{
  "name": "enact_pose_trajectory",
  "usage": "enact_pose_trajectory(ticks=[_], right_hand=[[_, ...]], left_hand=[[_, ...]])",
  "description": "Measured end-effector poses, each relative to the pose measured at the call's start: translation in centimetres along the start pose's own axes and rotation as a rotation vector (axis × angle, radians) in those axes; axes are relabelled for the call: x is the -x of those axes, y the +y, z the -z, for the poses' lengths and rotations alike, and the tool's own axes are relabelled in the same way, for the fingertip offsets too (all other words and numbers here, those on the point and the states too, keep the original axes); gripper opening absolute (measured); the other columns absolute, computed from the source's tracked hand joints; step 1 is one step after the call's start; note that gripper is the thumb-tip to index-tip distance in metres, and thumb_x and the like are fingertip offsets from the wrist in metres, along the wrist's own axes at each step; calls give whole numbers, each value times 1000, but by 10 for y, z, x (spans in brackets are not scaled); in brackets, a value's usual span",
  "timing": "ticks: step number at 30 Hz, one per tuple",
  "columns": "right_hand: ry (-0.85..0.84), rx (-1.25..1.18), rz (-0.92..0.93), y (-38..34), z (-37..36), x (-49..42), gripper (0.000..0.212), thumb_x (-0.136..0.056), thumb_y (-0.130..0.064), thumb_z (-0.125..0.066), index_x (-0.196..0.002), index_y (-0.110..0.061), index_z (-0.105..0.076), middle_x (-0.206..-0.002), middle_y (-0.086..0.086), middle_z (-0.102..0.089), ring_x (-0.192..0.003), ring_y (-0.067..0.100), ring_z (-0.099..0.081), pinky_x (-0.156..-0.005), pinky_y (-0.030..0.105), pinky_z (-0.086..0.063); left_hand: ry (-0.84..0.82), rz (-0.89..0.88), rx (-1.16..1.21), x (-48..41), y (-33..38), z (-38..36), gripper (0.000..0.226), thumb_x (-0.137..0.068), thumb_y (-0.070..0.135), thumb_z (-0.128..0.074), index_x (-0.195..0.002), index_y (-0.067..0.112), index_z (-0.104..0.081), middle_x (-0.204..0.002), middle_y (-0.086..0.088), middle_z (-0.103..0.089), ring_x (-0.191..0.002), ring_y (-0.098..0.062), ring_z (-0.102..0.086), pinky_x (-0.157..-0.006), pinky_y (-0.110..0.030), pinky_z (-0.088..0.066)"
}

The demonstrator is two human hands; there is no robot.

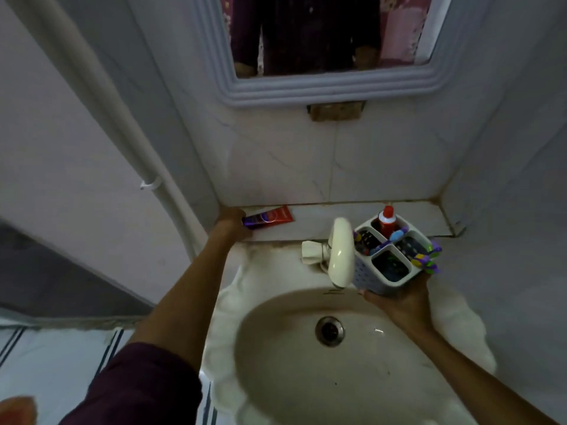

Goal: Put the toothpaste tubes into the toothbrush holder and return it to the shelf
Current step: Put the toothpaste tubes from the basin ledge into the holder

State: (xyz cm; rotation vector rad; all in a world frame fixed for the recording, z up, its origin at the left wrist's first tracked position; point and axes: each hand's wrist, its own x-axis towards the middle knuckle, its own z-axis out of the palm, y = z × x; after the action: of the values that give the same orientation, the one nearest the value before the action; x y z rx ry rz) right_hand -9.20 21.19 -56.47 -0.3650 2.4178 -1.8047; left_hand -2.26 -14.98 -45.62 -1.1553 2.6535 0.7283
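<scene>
A red and purple toothpaste tube (271, 217) lies flat at the left end of the tiled shelf (322, 217). My left hand (230, 220) is closed around its purple end. My right hand (399, 297) holds a grey perforated toothbrush holder (391, 262) from below, above the right side of the sink. The holder has several compartments. A red tube with a white cap (387, 220) stands upright in its far compartment, and colourful toothbrush heads (425, 259) stick out at its right side.
A cream tap (339, 256) rises just left of the holder, over the oval basin (337, 348) with its metal drain (329, 331). A framed mirror (325, 50) hangs above the shelf. A white pipe (122, 133) runs down the left wall.
</scene>
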Motion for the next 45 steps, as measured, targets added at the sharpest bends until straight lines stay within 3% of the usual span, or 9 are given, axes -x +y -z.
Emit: enact_pose_trajectory(ticks=[4,7,11,14,19,22,29,36,45], right_hand=[[-24,-21,-8,1,-4,-5,86,-45,12,-93,-120,1,-55,-105,-15,-72,-98,-13,-63,-78,9,-53],[-32,-54,-18,-3,-8,-7,90,-46,9,-94,-124,-2,-50,-112,1,-69,-101,-9,-64,-80,12,-54],[-31,-51,-70,-12,-10,-11,102,-37,-28,-101,-123,-28,-47,-118,-4,-67,-112,6,-65,-89,36,-58],[-29,-26,-89,-4,-15,-11,117,-32,-47,-99,-128,-17,-39,-124,3,-65,-116,17,-64,-90,53,-57],[31,36,-65,-13,-13,-3,113,-39,-28,-99,-131,-13,-35,-128,8,-62,-116,20,-63,-93,49,-56],[39,31,-45,-18,-10,-3,101,-45,-5,-98,-123,-11,-36,-122,6,-60,-111,19,-62,-90,35,-56],[13,24,-6,-24,-8,5,103,-44,1,-96,-125,-8,-34,-121,6,-56,-103,10,-60,-73,2,-46],[0,-34,-13,-27,-2,3,100,-47,6,-93,-123,-16,-32,-113,-13,-53,-98,-24,-53,-72,1,-45],[-12,-45,-21,-19,-2,-1,112,-38,-20,-94,-130,-15,-31,-129,4,-55,-118,10,-59,-84,16,-53]], left_hand=[[42,-26,69,-18,-15,-15,47,-70,15,-75,-116,15,-62,-124,-13,-59,-110,-29,-56,-96,-35,-47],[20,-55,156,-29,-14,-6,56,-65,19,-83,-117,12,-63,-126,-10,-59,-114,-27,-56,-100,-33,-46],[27,-74,377,-24,-2,23,41,-70,23,-81,-103,1,-70,-78,-9,-69,-73,-24,-66,-73,-32,-59],[93,-152,472,-6,10,52,38,-64,22,-85,-86,-5,-70,-52,2,-64,-58,-16,-68,-66,-32,-61],[15,-374,716,68,65,102,34,-55,28,-83,-81,9,-70,-91,-22,-70,-68,-18,-73,-66,-25,-60],[-65,-509,679,118,105,115,35,-63,24,-80,-90,5,-70,-86,-14,-72,-76,-19,-74,-67,-22,-59],[-159,-586,302,163,164,49,21,-72,21,-78,-79,6,-66,-75,-9,-70,-63,-12,-69,-54,-14,-52],[-7,-663,88,158,184,29,34,-74,28,-74,-98,6,-67,-93,-8,-66,-84,-21,-63,-63,-24,-48],[-47,-728,-157,153,196,16,44,-75,19,-73,-116,10,-61,-118,-10,-63,-99,-21,-55,-79,-28,-42]])
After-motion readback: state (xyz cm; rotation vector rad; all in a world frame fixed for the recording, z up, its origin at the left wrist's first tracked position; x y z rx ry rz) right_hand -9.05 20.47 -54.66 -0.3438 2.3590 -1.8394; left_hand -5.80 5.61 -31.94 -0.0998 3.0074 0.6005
